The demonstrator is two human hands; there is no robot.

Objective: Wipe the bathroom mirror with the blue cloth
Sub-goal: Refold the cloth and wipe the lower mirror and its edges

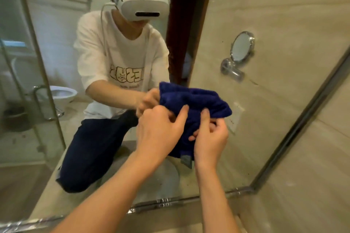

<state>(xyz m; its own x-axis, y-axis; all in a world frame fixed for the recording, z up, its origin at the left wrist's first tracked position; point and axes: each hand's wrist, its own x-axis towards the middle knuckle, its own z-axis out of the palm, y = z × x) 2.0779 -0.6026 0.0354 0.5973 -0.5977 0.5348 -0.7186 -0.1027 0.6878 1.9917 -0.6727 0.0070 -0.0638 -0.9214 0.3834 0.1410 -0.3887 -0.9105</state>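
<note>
At the centre of the frame the person holds the blue cloth bunched just before the bathroom mirror, the left hand pinching its near fold and the right hand curled round its lower edge, probably to gather it into a pad before wiping. The glass offers broad open room toward the upper left. At the right, the mirror's metal frame edge and a reflected round shaving mirror mark where strokes run out.

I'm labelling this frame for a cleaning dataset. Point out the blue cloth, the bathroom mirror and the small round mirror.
blue cloth [195, 100]: head view, upper folded part.
bathroom mirror [265, 119]: head view, bare glass right of the cloth.
small round mirror [241, 46]: head view, its glass face.
</note>
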